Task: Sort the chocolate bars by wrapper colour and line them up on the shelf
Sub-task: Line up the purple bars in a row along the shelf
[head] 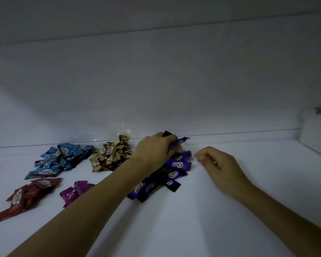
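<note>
Left hand [156, 151] is curled around a purple bar [183, 140] at the 12 o'clock end of the purple pile [167, 177], mid-shelf [230, 210]. Right hand [219, 164] hangs at the pile's 3 o'clock, fingers loosely curled, holding nothing. Gold pile [109, 156] and blue pile [61, 158] are out at 9 o'clock, with the pink pile [76, 190] and red pile [24, 195] around 8.

The bars [174, 175] are blue, gold, red, magenta and purple.
</note>
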`<action>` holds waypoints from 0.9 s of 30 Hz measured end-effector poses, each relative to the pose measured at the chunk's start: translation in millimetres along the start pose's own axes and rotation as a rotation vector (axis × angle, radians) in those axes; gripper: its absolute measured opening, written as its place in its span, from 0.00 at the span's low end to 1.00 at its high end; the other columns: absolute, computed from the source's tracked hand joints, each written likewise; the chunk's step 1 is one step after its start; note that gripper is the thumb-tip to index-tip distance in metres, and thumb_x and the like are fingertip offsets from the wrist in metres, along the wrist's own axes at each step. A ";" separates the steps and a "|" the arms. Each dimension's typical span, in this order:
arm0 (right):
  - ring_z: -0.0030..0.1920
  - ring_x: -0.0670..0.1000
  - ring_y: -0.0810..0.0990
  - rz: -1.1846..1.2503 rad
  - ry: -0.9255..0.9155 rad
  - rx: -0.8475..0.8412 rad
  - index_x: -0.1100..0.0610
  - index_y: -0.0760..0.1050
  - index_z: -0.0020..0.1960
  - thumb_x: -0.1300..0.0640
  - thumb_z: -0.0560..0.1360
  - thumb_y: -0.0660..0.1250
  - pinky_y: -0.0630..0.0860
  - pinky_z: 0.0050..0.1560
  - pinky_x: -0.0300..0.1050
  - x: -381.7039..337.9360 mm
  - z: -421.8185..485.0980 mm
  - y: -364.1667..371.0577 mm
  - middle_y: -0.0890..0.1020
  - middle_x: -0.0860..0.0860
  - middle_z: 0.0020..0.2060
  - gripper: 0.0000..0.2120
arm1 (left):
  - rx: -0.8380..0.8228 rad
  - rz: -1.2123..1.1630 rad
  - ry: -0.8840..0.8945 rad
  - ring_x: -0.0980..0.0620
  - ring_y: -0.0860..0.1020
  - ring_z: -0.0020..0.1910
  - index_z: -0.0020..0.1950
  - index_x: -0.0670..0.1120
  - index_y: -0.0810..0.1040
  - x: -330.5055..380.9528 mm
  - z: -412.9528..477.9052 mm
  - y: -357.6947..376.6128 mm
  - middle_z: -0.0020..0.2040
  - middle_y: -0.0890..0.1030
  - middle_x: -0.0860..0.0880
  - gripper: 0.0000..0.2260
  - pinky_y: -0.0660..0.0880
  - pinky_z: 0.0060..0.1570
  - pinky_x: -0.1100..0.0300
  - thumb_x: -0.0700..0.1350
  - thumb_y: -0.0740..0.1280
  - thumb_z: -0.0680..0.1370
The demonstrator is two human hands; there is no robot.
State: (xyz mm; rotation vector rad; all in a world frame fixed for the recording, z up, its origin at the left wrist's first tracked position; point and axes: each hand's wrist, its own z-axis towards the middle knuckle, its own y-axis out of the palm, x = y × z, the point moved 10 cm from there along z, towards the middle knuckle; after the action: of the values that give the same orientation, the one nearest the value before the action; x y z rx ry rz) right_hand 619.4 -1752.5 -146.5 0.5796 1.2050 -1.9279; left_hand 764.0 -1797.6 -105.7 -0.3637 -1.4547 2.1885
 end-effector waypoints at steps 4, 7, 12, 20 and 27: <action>0.38 0.41 0.76 0.052 0.039 0.020 0.52 0.77 0.46 0.57 0.78 0.63 0.71 0.38 0.31 4.5 -5.3 4.7 0.80 0.45 0.38 0.05 | 0.143 -0.016 0.027 0.43 0.78 0.48 0.63 0.51 0.74 3.1 2.5 -21.8 0.54 0.78 0.46 0.14 0.76 0.46 0.53 0.55 0.57 0.82; 0.45 0.48 0.79 0.214 0.118 0.139 0.53 0.77 0.48 0.55 0.79 0.61 0.76 0.48 0.42 7.3 -2.8 -6.7 0.81 0.48 0.42 0.07 | 0.334 -0.228 0.008 0.44 0.78 0.41 0.59 0.48 0.76 12.6 4.8 -39.5 0.46 0.79 0.46 0.12 0.75 0.40 0.55 0.53 0.60 0.81; 0.42 0.45 0.82 0.582 0.273 0.237 0.49 0.77 0.47 0.49 0.78 0.61 0.77 0.40 0.37 18.9 16.4 -44.4 0.83 0.46 0.38 0.08 | 0.332 -1.074 -0.245 0.47 0.82 0.40 0.43 0.45 0.79 45.3 29.0 2.9 0.39 0.83 0.45 0.11 0.77 0.42 0.55 0.50 0.64 0.80; 0.29 0.48 0.79 0.447 0.399 0.224 0.61 0.80 0.46 0.60 0.73 0.70 0.71 0.27 0.37 94.3 3.5 -115.2 0.83 0.52 0.31 0.04 | 0.088 -1.557 -0.412 0.43 0.83 0.42 0.47 0.44 0.81 124.6 66.7 97.1 0.42 0.84 0.41 0.07 0.79 0.45 0.51 0.46 0.66 0.79; 0.35 0.51 0.81 0.550 0.392 0.360 0.63 0.77 0.55 0.68 0.76 0.63 0.78 0.35 0.37 110.8 -6.8 -141.0 0.82 0.56 0.39 0.09 | 0.119 -1.692 -0.504 0.50 0.82 0.32 0.43 0.45 0.80 116.2 66.1 110.3 0.33 0.83 0.47 0.08 0.79 0.40 0.51 0.48 0.67 0.77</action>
State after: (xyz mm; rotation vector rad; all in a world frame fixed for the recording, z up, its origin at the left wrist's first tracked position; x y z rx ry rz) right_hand 440.1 -1752.1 -152.1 1.3744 0.7959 -1.5916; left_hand 607.4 -1823.1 -175.2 1.1389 -1.0216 0.8806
